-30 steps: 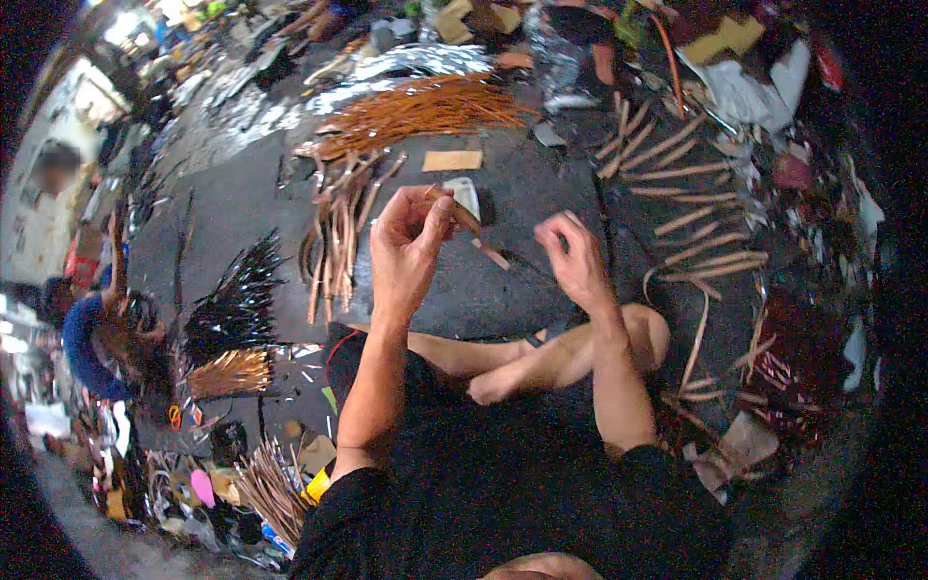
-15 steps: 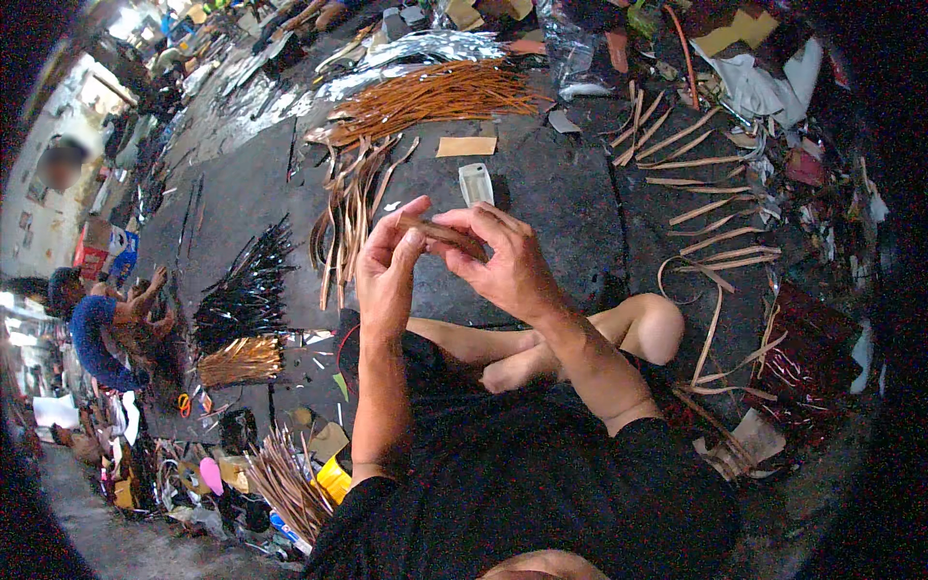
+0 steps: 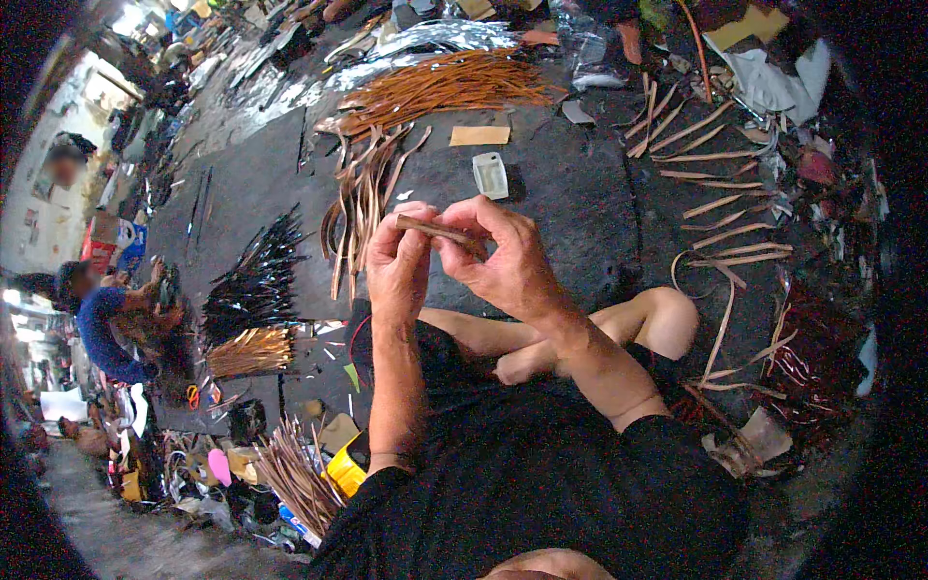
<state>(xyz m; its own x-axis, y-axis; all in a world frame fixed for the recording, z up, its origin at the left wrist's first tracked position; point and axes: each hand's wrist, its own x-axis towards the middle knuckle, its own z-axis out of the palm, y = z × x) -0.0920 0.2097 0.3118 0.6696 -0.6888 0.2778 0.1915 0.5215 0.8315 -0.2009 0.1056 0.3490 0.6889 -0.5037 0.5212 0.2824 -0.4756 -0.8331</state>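
Above my crossed legs, both hands hold a short, narrow brown strip (image 3: 437, 230), perhaps folded leather; the material cannot be told for sure. My left hand (image 3: 398, 266) pinches its left end between thumb and fingers. At the other end, the fingers and thumb of my right hand (image 3: 507, 253) curl round the strip and cover part of it. Just beyond my hands stands a small white plastic container (image 3: 490, 175). A flat tan piece (image 3: 479, 135) lies behind it. To the left, a bunch of long brown strips (image 3: 365, 215) rests on the dark mat (image 3: 570, 159).
Orange-brown strips (image 3: 445, 89) and silver strips (image 3: 440, 37) lie at the far side. Black strips (image 3: 253, 280) and gold strips (image 3: 251, 352) are at the left, near a seated person in blue (image 3: 106, 333). Separate tan strips (image 3: 720, 182) form a row at the right.
The whole scene has shifted slightly to the right in the picture. My left fingers have bent closer around the strip's end, and both hands still hold it.
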